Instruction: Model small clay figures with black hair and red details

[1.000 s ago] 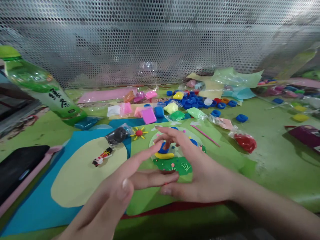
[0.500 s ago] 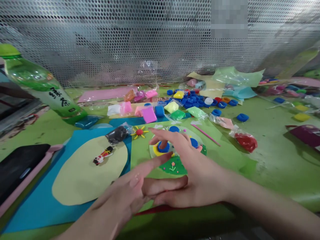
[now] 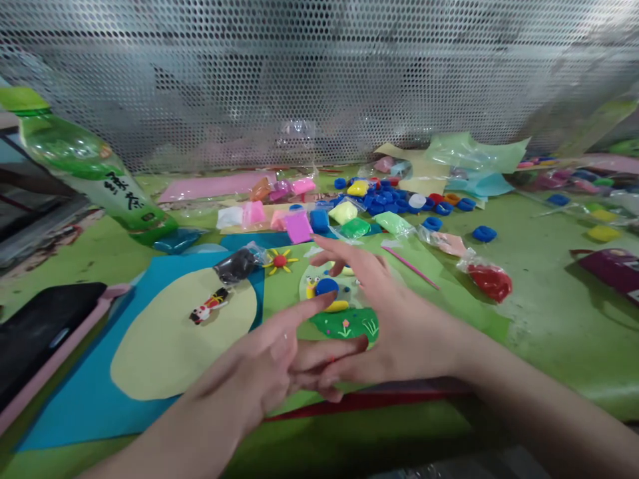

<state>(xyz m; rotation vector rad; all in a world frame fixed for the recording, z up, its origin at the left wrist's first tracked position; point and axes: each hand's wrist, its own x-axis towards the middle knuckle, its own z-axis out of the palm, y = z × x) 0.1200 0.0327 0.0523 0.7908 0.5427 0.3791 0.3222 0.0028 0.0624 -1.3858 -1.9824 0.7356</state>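
My left hand (image 3: 259, 366) and my right hand (image 3: 379, 319) meet low over the green sheet. My left index finger points out straight, with its other fingers against my right thumb and palm. The right fingers are spread above a clay picture. A tiny reddish spot shows between the hands; I cannot make out what it is. Behind them is the round clay picture, with a blue-shelled snail (image 3: 327, 287) and green clay grass (image 3: 344, 324), partly hidden by my right hand. A red and yellow clay sun (image 3: 281, 261) sits at the left.
On the left, a clay figure (image 3: 208, 306) lies on a cream paper oval (image 3: 164, 359), near a black phone (image 3: 54, 319) and a green tea bottle (image 3: 94, 166). Wrapped clay packs, blue caps (image 3: 382, 199) and a pink stick (image 3: 410, 267) lie behind and right. A perforated metal panel (image 3: 319, 86) stands behind.
Both hands have shifted slightly against each other, and the right hand sits a little farther right, uncovering more of the snail and grass. The view has tilted slightly.
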